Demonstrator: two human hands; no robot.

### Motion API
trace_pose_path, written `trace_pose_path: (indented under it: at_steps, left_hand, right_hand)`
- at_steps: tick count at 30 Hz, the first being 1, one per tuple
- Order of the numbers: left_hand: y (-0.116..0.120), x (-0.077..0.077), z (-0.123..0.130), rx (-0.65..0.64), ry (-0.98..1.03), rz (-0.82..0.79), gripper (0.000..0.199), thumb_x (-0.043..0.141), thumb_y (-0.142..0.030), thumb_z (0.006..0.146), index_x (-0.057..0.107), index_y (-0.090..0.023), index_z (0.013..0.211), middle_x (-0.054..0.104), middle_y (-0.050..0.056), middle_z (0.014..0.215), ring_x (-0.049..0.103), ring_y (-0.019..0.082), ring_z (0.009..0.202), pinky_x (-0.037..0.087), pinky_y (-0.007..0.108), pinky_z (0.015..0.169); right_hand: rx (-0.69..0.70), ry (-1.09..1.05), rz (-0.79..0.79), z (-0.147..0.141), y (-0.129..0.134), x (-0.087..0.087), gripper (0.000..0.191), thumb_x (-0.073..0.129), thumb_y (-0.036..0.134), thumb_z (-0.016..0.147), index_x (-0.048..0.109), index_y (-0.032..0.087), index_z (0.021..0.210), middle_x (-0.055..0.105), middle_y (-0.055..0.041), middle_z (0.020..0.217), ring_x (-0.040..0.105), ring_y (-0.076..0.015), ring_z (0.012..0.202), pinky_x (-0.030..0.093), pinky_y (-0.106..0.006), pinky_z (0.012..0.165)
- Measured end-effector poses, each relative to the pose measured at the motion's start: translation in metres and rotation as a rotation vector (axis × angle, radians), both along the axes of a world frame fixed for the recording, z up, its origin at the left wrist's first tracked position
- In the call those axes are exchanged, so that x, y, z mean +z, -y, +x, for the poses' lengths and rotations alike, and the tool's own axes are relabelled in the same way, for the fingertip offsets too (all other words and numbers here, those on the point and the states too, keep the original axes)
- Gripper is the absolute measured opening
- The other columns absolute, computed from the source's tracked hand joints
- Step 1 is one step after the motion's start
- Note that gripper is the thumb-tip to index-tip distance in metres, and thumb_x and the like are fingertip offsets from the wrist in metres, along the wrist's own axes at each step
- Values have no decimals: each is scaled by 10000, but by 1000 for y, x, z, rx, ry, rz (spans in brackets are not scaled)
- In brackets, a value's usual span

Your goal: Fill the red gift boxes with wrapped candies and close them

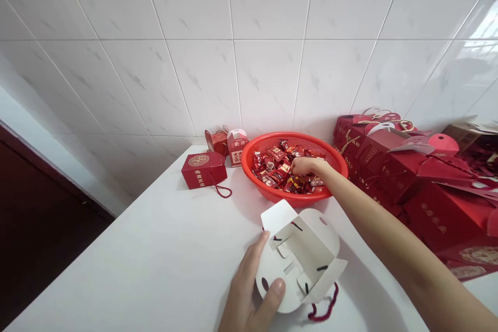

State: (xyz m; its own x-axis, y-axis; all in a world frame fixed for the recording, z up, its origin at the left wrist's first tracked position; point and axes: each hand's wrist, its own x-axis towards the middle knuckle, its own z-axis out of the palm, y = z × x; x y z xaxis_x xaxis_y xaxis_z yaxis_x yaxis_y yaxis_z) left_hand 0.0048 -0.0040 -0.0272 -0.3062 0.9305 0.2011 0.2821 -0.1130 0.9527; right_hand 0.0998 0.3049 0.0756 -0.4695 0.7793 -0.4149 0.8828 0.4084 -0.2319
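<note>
"Broadly, what fills the frame?"

"A white tiled wall (194,0) rises behind a white counter (155,249), with a cluster of red gift boxes (439,218) lined along the right."

"And at the centre?"

"A red plastic colander (295,198) near the wall and, on its near side, an open gift box (311,246), white within, flaps spread. Its long axis slants from far left to near right. Left of the colander lies a closed red carton (202,168)."

"The hands?"

"The left hand (245,290), partly spread, grips the open gift box by its left side, thumb over the near rounded flap. The right hand (305,166) dips into the colander, fingers curled among wrapped sweets (276,153); with its fingertips hidden, whether it has hold of one cannot be told."

"Which hand is nearer to what?"

"The sweets lie beyond the box, away from the wearer, with the right hand among them. The left is nearer the box's upward-facing opening; the right forearm passes on its right."

"The smallest detail?"

"A dark red cord (321,318), looping from the box's near-right end."
</note>
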Motion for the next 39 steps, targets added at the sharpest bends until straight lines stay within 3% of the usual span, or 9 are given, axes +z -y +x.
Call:
trace_pose_path:
  at_steps: [3, 8, 12, 15, 18, 21, 27, 34, 39]
  left_hand:
    - [0, 1, -2, -22, -18, -2, 625, 557, -529, 936, 459, -275, 1498, 509, 80, 1513, 451, 322, 1408, 394, 443, 1161]
    - [0, 0, -5, -52, -28, 20, 622, 551, -512, 946, 439, -275, 1510, 492, 74, 1527, 430, 320, 1424, 386, 456, 1169]
    - [2, 1, -6, -71, -34, -4, 638, 551, -510, 947, 419, -268, 1522, 459, 74, 1552, 401, 304, 1445, 353, 455, 1192]
    - [4, 5, -5, -75, -22, -37, 657, 556, -513, 945, 403, -261, 1532, 432, 81, 1570, 366, 302, 1467, 330, 467, 1206]
    - [5, 9, -3, -71, -4, -49, 669, 559, -523, 942, 407, -244, 1532, 411, 94, 1583, 340, 307, 1481, 317, 476, 1213]
    - [6, 8, -2, -51, 12, -47, 658, 575, -525, 935, 436, -248, 1516, 417, 92, 1580, 349, 309, 1477, 326, 469, 1211]
    - [3, 8, -2, -53, 39, -16, 629, 600, -500, 931, 467, -251, 1493, 466, 98, 1545, 408, 308, 1443, 348, 461, 1202]
    - [2, 4, 0, -30, 45, 8, 608, 599, -502, 926, 501, -246, 1469, 490, 101, 1527, 420, 321, 1434, 360, 473, 1195]
    - [6, 2, -1, -19, 1, -50, 633, 571, -526, 932, 462, -267, 1500, 430, 77, 1574, 348, 310, 1479, 306, 483, 1222]
  right_hand:
    - [-68, -88, 43, 1, 0, 3, 247, 659, 328, 939, 657, 120, 1073, 681, -70, 1027, 663, -168, 864, 569, -336, 764]
    - [-113, -436, 82, 15, 12, 20, 138, 662, 227, 803, 710, 98, 807, 666, -54, 692, 562, -134, 600, 439, -245, 552]
    - [21, -732, -70, 32, 39, 46, 232, 565, 317, 791, 713, 139, 803, 655, -21, 667, 519, -110, 537, 426, -233, 528]
    - [255, -917, -349, 46, 67, 69, 197, 607, 311, 778, 690, 134, 755, 602, 1, 602, 461, -88, 487, 383, -224, 492]
    - [501, -779, -486, 54, 99, 87, 176, 618, 272, 831, 698, 121, 789, 607, -3, 643, 459, -81, 523, 379, -211, 505]
    - [689, -583, -358, 52, 131, 93, 147, 596, 215, 872, 711, 123, 878, 653, -22, 769, 538, -103, 661, 434, -214, 616]
    - [740, -422, -86, 38, 173, 70, 68, 666, 192, 852, 693, 135, 878, 660, -22, 813, 544, -104, 667, 403, -210, 601]
    - [715, -546, -95, 45, 171, 67, 273, 692, 360, 898, 713, 133, 1048, 720, -65, 920, 648, -142, 758, 479, -221, 654]
    - [599, -751, -60, 59, 135, 82, 322, 657, 439, 905, 734, 151, 1025, 753, -66, 975, 695, -172, 870, 529, -251, 775]
